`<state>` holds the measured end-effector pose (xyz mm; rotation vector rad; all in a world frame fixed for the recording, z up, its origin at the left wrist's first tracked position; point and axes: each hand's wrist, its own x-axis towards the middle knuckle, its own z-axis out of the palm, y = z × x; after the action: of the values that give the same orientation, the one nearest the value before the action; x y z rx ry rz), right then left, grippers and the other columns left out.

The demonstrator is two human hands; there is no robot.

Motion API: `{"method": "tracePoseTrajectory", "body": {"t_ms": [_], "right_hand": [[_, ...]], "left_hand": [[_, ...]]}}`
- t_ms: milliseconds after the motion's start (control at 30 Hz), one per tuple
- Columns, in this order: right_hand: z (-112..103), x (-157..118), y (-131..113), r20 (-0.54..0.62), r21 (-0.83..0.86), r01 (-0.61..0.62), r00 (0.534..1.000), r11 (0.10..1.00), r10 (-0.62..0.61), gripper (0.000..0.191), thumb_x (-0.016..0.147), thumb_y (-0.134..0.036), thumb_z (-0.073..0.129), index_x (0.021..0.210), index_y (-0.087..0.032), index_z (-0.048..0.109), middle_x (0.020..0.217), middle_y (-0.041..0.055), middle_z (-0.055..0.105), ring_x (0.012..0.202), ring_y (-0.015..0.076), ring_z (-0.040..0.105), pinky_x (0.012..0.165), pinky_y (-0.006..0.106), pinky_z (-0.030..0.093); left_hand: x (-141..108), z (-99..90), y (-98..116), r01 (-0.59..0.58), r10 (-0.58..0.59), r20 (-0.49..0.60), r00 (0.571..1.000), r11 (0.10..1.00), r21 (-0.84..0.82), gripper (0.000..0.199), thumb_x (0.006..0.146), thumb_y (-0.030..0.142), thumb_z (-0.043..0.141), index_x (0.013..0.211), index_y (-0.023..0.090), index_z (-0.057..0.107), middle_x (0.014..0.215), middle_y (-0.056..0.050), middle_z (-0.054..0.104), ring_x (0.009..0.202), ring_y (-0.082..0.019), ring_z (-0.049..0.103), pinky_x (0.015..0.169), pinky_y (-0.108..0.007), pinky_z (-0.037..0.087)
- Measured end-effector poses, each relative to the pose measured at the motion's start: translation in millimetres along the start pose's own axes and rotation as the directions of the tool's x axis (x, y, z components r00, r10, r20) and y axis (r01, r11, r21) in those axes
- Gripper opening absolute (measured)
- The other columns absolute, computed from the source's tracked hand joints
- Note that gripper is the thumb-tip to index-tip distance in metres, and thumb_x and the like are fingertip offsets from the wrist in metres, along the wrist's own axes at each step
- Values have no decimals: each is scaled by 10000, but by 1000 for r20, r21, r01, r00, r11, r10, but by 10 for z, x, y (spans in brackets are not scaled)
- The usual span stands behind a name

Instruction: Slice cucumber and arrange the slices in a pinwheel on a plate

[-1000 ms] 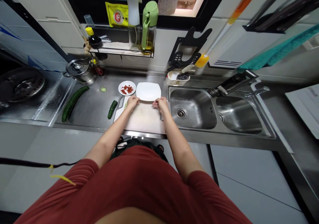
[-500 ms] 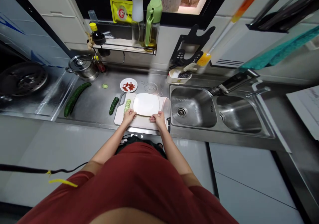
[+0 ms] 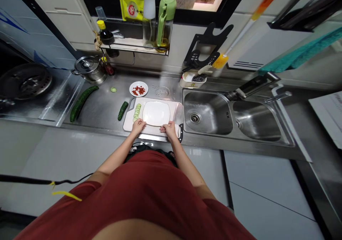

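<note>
A white, rounded-square plate (image 3: 156,113) is over the cutting board (image 3: 149,129); whether it rests on the board I cannot tell. My left hand (image 3: 139,125) pinches the plate's near left corner, and my right hand (image 3: 169,129) grips its near right corner. Left of the plate, a row of cucumber slices (image 3: 137,112) lies on the board, close to my left fingers. A cleaver (image 3: 178,113) lies at the board's right end, its blade partly covered by the plate and its black handle near my right wrist. A cut piece of cucumber (image 3: 123,110) lies just left of the board.
A small plate of chopped red pieces (image 3: 138,89) stands behind the board. To the left are a whole cucumber (image 3: 83,103), a cucumber end (image 3: 113,89) and a lidded pot (image 3: 89,69). A double sink (image 3: 208,117) adjoins the board's right side.
The plate's near edge has dipped slightly toward me, with both hands still on it. The whole view has shifted a little as the head camera moved.
</note>
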<state>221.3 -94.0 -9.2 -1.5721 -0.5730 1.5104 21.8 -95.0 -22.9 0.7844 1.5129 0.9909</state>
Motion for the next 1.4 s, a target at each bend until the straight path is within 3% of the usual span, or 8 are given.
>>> {"method": "tracePoseTrajectory", "body": {"t_ms": [233,433,833,1200,1300,1400], "right_hand": [[-32,42,93,0,-44,-1,1000,999,1,388,685,-108,567,938,-243,306,569,-94,574,471,139,632,410,222,542],[-39,54,102,-15,-48,-18,1000,999,17,395,679,-97,589,930,-243,321,571,-96,564,448,142,626,407,240,551],[-55,97,130,-6,-65,-23,1000,998,23,364,708,-84,555,941,-238,321,555,-92,567,418,149,612,393,270,553],[-42,54,76,-21,-48,-45,999,998,44,364,710,-57,548,950,-228,334,560,-90,561,435,136,613,417,251,558],[-36,37,57,-19,-50,-53,998,997,52,359,712,-53,538,953,-226,336,560,-93,557,433,129,608,423,246,560],[-37,28,51,-17,-52,-49,999,997,48,358,713,-61,541,962,-225,341,557,-93,558,431,129,605,424,246,557]], "left_hand": [[10,-6,-77,10,-10,-10,1000,998,56,240,634,327,661,696,192,473,558,29,585,470,-81,529,471,-182,419],[-42,24,12,52,-41,-76,996,987,149,208,643,267,679,667,199,483,528,32,574,472,-105,555,484,-203,442],[-93,21,182,80,-52,-97,994,946,315,138,657,203,674,648,214,537,498,17,591,500,-157,597,547,-255,462],[-60,-37,176,106,-100,-37,994,894,435,158,763,334,638,765,186,585,569,4,636,528,-133,609,603,-241,467],[-52,-88,191,48,-41,-25,999,822,567,198,797,384,584,749,192,586,586,0,641,568,-140,617,633,-240,456],[-63,-162,240,-51,127,-55,990,701,711,214,795,409,573,736,204,593,670,-18,663,688,-169,634,669,-249,433]]}}
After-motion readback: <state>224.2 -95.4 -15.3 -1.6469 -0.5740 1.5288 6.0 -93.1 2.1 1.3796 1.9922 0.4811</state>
